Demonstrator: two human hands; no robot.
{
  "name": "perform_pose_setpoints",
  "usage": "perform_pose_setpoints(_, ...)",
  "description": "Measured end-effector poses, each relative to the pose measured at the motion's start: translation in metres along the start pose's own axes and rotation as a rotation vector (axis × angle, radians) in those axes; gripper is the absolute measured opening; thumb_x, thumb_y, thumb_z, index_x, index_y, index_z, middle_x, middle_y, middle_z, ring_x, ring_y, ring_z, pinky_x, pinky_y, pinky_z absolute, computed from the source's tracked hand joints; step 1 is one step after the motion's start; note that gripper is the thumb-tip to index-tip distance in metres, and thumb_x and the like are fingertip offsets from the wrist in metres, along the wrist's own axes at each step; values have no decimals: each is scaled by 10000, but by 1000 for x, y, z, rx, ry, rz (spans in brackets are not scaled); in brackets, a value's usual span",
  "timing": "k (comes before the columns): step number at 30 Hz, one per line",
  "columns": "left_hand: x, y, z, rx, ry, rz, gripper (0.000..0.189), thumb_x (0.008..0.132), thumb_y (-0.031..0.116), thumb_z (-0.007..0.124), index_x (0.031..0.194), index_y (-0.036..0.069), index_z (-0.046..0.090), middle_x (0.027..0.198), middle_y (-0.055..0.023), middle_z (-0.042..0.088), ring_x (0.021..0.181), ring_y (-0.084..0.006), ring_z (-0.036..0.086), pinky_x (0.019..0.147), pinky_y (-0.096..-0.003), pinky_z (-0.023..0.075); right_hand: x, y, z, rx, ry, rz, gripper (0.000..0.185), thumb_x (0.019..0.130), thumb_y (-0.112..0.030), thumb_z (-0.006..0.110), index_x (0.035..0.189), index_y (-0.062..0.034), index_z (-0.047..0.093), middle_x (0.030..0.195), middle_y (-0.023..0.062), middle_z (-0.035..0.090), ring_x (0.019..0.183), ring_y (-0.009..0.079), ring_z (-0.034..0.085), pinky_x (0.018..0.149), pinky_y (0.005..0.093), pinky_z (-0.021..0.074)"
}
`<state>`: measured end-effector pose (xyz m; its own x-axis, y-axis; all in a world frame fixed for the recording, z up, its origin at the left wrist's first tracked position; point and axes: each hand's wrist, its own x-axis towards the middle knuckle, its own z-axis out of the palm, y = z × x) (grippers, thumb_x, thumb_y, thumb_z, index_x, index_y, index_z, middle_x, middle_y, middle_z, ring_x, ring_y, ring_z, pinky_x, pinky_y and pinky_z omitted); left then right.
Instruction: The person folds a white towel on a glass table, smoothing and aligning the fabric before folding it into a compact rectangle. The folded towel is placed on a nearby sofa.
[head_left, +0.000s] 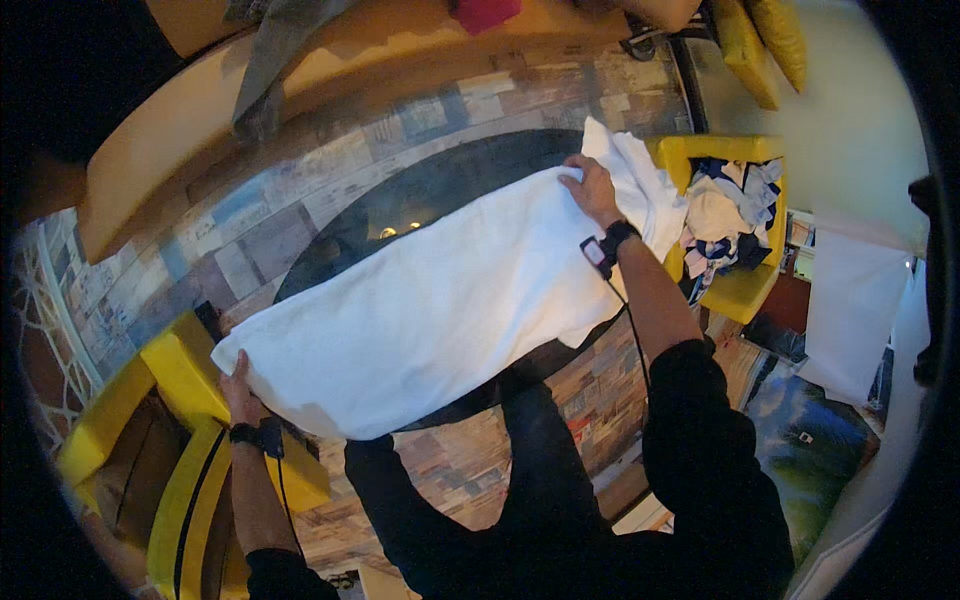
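A long white cloth (435, 300), possibly a towel, lies stretched across a dark oval table (360, 217). My left hand (241, 394) grips its left end near the corner, thumb on top and the other fingers hidden beneath. At the upper right, my right hand (592, 193) pinches the far edge with bent fingers. Beyond that hand the fabric is bunched into loose folds (645, 180). The lower edge hangs over the near rim of the table, towards my knees. Both wrists wear black straps with small devices and cables.
A yellow armchair (739, 292) at the right holds a heap of mixed clothes (724, 210). Another yellow chair (187, 375) stands close to my left forearm. An orange-brown sofa (165, 165) runs along the far side, with a grey cloth (274, 67) draped over it.
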<state>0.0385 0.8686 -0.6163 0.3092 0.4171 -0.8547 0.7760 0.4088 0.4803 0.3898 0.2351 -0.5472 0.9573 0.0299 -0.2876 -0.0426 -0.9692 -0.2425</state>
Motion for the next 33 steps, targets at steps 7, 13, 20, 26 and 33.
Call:
perform_pose_setpoints(7, 6, 1, -3, -165, -70, 40, 578, 916, 254, 714, 1379, 20, 460, 1243, -144, 600, 1069, -303, 617, 868, -468, 550, 37, -21, -1, -139, -408, 70, 672, 640, -268, 834, 1273, -137, 653, 1279, 183, 627, 1183, 317, 601, 1017, 391, 486)
perform_pose_setpoints(13, -6, 18, -7, -194, -99, 72, 464, 900, 202, 733, 1269, -18, 558, 1157, -146, 661, 957, -301, 664, 807, -481, 571, 39, -25, -2, -416, -345, -168, 385, 645, -160, 791, 1024, -134, 731, 1102, 171, 685, 1030, 364, 647, 886, 443, 529)
perform_pose_setpoints(20, -78, 47, -18, -66, -75, 209, 374, 858, 60, 737, 1194, -32, 602, 1117, -106, 679, 939, -246, 665, 818, -371, 544, -2, -28, -16, -220, -384, -134, 296, 727, -76, 648, 1020, -92, 678, 1034, 189, 692, 1036, 362, 643, 895, 436, 516)
perform_pose_setpoints(26, -112, 74, -13, 7, -113, 322, 339, 826, 46, 747, 1140, -32, 647, 1042, -78, 692, 910, -204, 652, 827, -336, 512, -32, -40, -47, -251, -386, -212, 344, 706, -173, 729, 1033, -69, 701, 1073, 173, 695, 1070, 354, 630, 938, 424, 504)
perform_pose_setpoints(33, -144, 182, -42, 42, -241, 619, 278, 827, 50, 751, 1092, 2, 680, 1022, -33, 691, 916, -142, 624, 835, -294, 474, -196, -32, -217, -194, -164, -92, 279, 716, -138, 701, 976, -37, 697, 928, 210, 689, 932, 381, 651, 860, 450, 501)
